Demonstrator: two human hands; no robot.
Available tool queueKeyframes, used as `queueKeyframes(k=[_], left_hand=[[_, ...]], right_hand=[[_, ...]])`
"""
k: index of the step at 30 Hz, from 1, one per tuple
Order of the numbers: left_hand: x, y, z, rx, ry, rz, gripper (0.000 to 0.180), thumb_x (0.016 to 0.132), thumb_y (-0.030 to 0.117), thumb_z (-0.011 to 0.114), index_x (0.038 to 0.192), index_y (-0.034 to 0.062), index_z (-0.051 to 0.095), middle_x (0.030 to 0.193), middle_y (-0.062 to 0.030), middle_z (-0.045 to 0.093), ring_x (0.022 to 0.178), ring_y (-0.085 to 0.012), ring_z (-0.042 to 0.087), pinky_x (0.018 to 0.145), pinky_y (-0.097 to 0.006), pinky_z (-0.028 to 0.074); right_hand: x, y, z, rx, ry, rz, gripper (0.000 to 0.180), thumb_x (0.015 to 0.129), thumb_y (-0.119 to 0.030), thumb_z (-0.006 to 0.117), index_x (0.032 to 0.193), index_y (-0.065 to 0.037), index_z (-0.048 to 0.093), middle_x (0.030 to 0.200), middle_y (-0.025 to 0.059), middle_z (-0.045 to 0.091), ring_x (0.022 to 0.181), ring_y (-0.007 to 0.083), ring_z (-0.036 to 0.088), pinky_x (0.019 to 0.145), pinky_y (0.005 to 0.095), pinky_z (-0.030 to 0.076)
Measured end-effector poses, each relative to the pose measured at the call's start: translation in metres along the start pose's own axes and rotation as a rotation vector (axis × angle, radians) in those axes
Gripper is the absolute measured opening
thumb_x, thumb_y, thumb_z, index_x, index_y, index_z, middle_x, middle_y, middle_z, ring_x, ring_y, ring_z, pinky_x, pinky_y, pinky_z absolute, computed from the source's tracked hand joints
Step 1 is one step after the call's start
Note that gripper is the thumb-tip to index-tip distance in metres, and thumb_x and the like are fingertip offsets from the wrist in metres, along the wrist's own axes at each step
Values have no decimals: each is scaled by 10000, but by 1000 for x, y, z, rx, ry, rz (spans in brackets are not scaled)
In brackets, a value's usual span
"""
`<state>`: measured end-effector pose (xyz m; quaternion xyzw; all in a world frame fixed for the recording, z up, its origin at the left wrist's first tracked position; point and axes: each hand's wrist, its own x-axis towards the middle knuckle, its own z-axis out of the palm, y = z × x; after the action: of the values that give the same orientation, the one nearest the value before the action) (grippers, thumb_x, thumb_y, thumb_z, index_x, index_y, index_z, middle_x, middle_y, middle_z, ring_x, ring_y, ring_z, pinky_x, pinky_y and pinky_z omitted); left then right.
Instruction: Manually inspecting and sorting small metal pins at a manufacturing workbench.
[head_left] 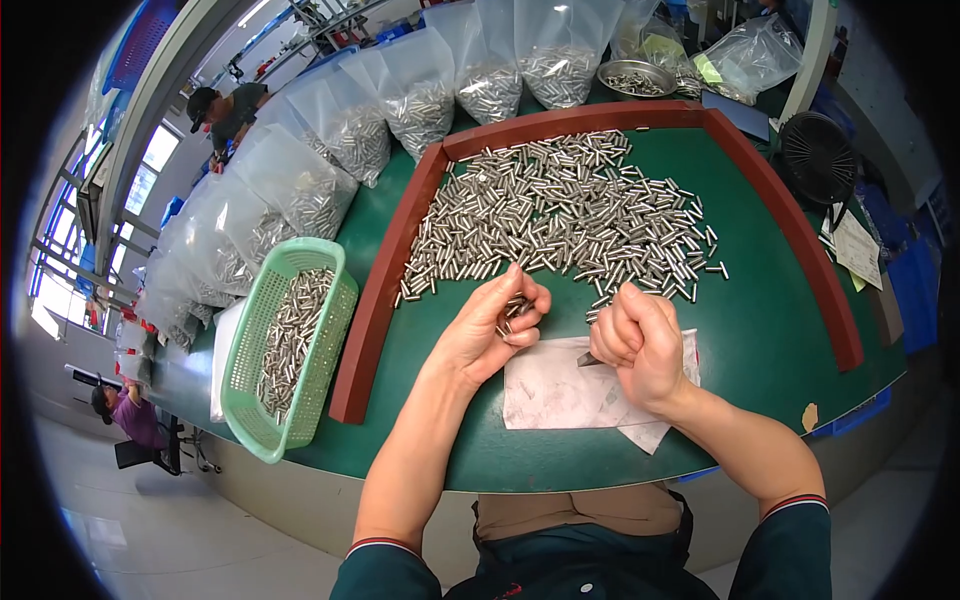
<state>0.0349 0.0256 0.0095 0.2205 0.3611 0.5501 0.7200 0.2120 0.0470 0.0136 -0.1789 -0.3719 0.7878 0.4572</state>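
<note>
My left hand (490, 325) is curled, palm up, around several small metal pins (515, 308) that show between thumb and fingers. To its right, my right hand (645, 345) is closed in a fist above a stained white cloth (560, 385). A dark, pointed bit (588, 358) sticks out below its fingers; I cannot make out what it is. Just beyond both hands spreads a large heap of shiny cylindrical metal pins (560, 205) on the green tabletop (760, 300).
A dark red wooden frame (385, 290) borders the heap on three sides. Left of it stands a light green plastic basket (342, 300) of pins. Clear bags (415, 95) of pins line the back and left. A metal bowl (637, 80) and a black fan (818, 158) stand beyond.
</note>
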Motion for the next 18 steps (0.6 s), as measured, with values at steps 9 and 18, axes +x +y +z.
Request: queueKeyframes(k=[9,18], left_hand=[[24,-9,-6,1570,478,702,126,753,146,604,789,28,580,579,-145,563,547,-313,562,509,-377,430],[19,-5,-4,1084,300,472,143,795,160,582,783,24,537,558,-25,493,458,-82,408,421,-240,326]], right_hand=[[1,0,0,13,-12,-4,446,896,-201,339,468,-98,268,404,-8,275,373,74,199,376,239,177],[0,1,-2,-2,-15,-8,448,897,-207,352,471,-96,271,407,-13,271,378,71,204,378,237,179]])
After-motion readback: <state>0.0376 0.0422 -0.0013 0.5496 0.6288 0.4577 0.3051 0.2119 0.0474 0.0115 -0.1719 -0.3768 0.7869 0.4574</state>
